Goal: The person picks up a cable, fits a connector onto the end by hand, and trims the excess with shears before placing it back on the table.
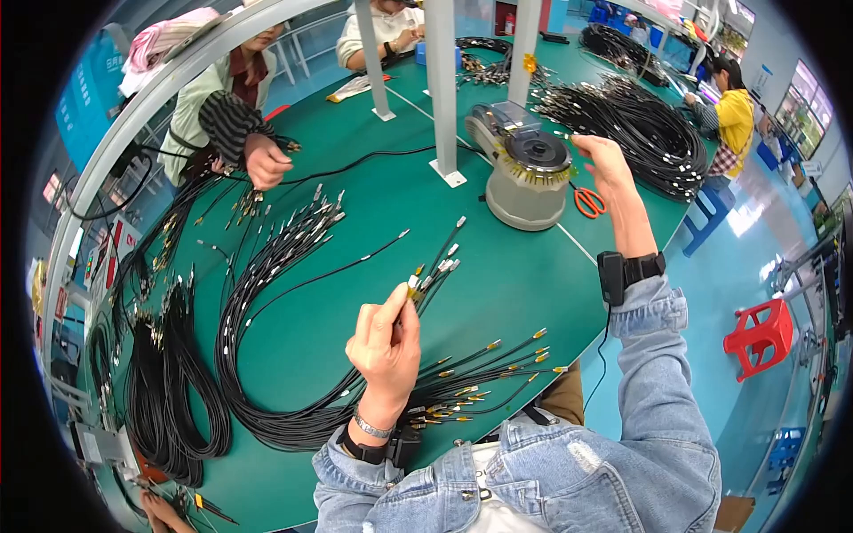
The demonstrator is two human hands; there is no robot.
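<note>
Only the head view to go on, so: a few slim black cable ends with white bits and yellowish tips were pinched between thumb and fingers of the bare left hand, over the green tabletop. At its 1 o'clock a round grey machine with a black disc on top was set up, with the bare right hand held just beside its rim; whether anything was gripped there couldn't be told. Partway through, it'd be guessed: white bits were seen on loads of ends in the curved black cable bundle at 11 o'clock, while the loose yellow-tipped black ends at 4 o'clock were probably left to be done.
</note>
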